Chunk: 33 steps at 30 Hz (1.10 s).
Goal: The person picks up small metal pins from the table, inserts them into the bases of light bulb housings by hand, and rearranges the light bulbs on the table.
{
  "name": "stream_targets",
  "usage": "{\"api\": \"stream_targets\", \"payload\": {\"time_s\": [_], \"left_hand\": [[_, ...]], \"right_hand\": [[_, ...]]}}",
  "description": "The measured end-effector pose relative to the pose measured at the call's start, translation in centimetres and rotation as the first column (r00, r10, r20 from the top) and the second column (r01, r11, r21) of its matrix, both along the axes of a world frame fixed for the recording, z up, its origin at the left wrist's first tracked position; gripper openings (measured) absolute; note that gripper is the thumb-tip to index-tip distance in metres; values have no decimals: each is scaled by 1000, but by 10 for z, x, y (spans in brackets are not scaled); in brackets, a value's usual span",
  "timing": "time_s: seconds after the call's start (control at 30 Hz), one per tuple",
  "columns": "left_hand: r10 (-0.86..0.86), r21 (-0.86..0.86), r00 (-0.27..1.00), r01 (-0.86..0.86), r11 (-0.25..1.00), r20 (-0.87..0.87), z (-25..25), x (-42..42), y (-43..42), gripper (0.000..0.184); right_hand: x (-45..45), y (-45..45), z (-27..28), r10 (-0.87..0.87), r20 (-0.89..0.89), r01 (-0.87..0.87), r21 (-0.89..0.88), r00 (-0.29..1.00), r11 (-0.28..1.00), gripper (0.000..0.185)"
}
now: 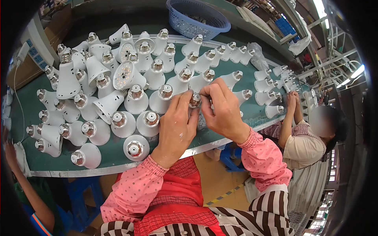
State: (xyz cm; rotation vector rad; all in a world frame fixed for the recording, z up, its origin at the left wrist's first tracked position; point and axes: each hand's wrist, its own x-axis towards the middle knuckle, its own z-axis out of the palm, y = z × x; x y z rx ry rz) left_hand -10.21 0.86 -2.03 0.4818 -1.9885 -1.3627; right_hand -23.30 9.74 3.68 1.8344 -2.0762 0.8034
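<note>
Between my two hands stands a white LED bulb with a silver screw cap (195, 100). My left hand (177, 126) is closed around the bulb's left side, its fingers by the cap. The fingers of my right hand (222, 108) are bent in a pinch at the cap's right side; whether they hold some small part cannot be made out. Most of this bulb's body is hidden by my hands. Just left of my left hand, another bulb (148, 123) stands cap up, and one more bulb (136, 148) is near the table's front edge.
Many similar bulbs cover the green table (118, 162), some lying tilted. A blue plastic basket (199, 21) sits at the back. A power strip (36, 51) is at the left. One co-worker (315, 135) works on the right; another person's arm (27, 185) shows on the left.
</note>
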Motion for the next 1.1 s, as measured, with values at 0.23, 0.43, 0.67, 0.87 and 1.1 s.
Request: {"api": "stream_targets", "payload": {"time_s": [0.23, 0.43, 0.67, 0.87, 1.1], "left_hand": [[4, -33, 1000, -5, 999, -20, -3, 0, -2, 45], [-9, -35, 1000, 8, 999, -21, -2, 0, -2, 43], [-11, -19, 999, 10, 1000, -31, -1, 1, -3, 41], [68, -61, 992, -75, 995, -106, -8, -4, 0, 43], [16, -37, 999, -17, 999, -42, -3, 0, -1, 42]], "right_hand": [[-2, -2, 15, 71, -145, -48, 158, 987, 986, 22], [-3, -11, 39, 196, -273, -107, 308, 942, 945, 27], [-9, -10, 33, 176, -135, -135, 273, 975, 952, 18], [-10, -2, 12, 92, 113, -108, 143, 989, 984, 16], [-10, -7, 21, 223, -240, -182, 182, 945, 966, 22]]}}
